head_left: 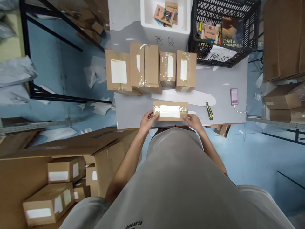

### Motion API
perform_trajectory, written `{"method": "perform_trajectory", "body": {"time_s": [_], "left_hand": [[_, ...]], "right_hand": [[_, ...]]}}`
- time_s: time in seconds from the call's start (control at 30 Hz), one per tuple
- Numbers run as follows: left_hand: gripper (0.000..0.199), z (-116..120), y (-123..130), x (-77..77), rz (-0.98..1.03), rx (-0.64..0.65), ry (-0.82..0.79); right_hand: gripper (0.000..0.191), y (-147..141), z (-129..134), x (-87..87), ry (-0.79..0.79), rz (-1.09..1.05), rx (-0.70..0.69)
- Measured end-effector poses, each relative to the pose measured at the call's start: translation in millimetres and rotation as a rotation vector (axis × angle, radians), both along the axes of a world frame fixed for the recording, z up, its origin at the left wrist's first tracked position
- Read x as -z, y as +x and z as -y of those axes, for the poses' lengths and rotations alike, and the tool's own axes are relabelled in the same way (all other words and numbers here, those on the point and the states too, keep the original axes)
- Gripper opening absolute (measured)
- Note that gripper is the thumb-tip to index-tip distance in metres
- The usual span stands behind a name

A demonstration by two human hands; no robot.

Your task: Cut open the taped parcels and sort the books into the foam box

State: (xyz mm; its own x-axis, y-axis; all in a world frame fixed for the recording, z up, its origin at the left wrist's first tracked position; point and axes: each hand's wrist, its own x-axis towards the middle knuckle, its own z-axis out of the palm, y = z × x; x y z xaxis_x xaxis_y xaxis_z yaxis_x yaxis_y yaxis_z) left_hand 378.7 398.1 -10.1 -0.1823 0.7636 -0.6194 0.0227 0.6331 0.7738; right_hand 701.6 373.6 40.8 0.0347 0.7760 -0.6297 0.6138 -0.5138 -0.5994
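A small taped cardboard box [170,119] with a white label faces me at the front edge of the grey table. My left hand [148,121] grips its left end, thumb on the near face and fingers behind. At the right end my right hand [192,121] holds it the same way. The box's underside is hidden, so I cannot tell whether it rests on the table. To the right of my right hand lies a yellow and black box cutter [209,111]. Behind the held box is a long white paper strip [186,96].
Several taped boxes [144,65] stand in a row across the table [221,95]. Farther back are a white foam bin [164,35] and a black crate [226,52] with books. A phone [234,96] on a cable lies right. A large carton [111,159] of boxes stands left.
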Motion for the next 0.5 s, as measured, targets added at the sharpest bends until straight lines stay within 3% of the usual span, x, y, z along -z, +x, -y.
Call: {"method": "perform_trajectory", "body": {"time_s": [0.13, 0.3, 0.5], "left_hand": [[0.049, 11, -31, 2.2, 0.058, -0.082, -0.024], [0.047, 18, -57, 15.1, 0.189, -0.14, -0.108], [0.045, 25, -72, 40.5, 0.059, 0.045, -0.2]], "right_hand": [[0.034, -23, -3, -0.9, 0.01, -0.041, -0.027], [0.037, -18, 3, 17.6, 0.029, -0.007, 0.081], [0.043, -14, 22, 50.4, -0.031, 0.033, 0.26]]}}
